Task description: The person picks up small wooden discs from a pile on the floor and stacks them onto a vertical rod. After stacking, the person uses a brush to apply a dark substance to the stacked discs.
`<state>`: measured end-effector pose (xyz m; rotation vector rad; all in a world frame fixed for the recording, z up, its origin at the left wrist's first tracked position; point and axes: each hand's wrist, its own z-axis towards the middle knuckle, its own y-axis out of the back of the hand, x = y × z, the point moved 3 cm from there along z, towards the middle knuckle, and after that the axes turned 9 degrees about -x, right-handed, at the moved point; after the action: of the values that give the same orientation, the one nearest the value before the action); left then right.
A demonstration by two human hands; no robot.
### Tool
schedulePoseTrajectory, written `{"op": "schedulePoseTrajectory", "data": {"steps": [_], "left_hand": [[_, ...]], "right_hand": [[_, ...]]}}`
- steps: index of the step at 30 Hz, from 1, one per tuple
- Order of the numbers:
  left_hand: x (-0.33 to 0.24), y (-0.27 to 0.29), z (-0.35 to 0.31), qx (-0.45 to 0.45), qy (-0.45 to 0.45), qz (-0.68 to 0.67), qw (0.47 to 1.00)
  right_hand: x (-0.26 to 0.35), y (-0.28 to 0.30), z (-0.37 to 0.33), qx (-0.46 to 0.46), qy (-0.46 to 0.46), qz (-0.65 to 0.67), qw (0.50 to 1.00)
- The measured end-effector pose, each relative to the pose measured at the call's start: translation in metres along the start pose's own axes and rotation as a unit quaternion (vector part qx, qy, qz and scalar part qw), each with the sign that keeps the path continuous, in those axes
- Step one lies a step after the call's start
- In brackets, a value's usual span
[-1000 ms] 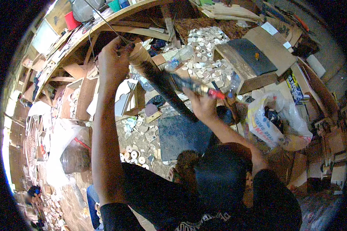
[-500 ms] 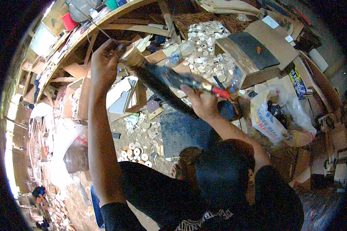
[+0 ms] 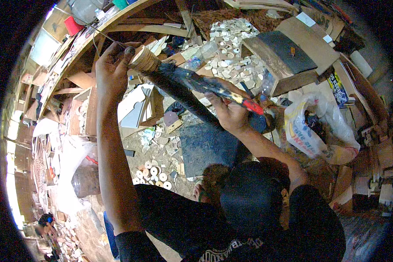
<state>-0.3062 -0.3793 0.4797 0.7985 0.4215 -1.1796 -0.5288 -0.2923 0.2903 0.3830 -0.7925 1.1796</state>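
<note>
My left hand [image 3: 112, 67] is raised at the upper left, its fingers pinched on a thin rod [image 3: 81, 24] at the end of a long stack of wooden discs. That disc stack [image 3: 183, 96] slopes down to the right; its top end is bare pale wood and the rest is coated black. My right hand [image 3: 232, 114] grips a paintbrush [image 3: 214, 89] with a black-smeared, yellowish handle and a red tip. Its dark bristles touch the stack just below the bare discs. The stack's lower end is hidden behind my right hand and arm.
Pale wood offcuts [image 3: 236, 65] are heaped ahead, beside a wooden box [image 3: 284, 59]. A plastic bag [image 3: 305, 131] stands at the right. Loose wooden rings [image 3: 153, 174] lie on the floor near a dark panel [image 3: 207, 146]. Another person [image 3: 46, 227] is far off at the lower left.
The paintbrush, blurred before, has moved up and left along the stack toward its bare end. My left hand and the stack's top have shifted slightly left.
</note>
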Motion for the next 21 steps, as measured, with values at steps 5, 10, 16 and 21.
{"op": "schedulePoseTrajectory", "data": {"steps": [5, 10, 16, 21], "left_hand": [[-0.001, 0.002, -0.001, -0.009, 0.022, 0.004, 1.0], [-0.002, -0.001, -0.002, -0.013, 0.028, 0.024, 0.999], [0.0, 0.003, -0.005, -0.06, 0.062, 0.01, 0.996], [0.002, 0.0, -0.004, -0.059, 0.007, 0.04, 0.997]], "right_hand": [[0.013, 0.002, -0.017, 0.01, -0.098, -0.007, 0.995], [0.007, -0.001, -0.01, 0.013, -0.045, -0.061, 0.997], [0.016, -0.005, -0.015, 0.025, -0.071, -0.03, 0.997], [0.004, -0.004, -0.018, 0.012, -0.088, 0.001, 0.996]]}}
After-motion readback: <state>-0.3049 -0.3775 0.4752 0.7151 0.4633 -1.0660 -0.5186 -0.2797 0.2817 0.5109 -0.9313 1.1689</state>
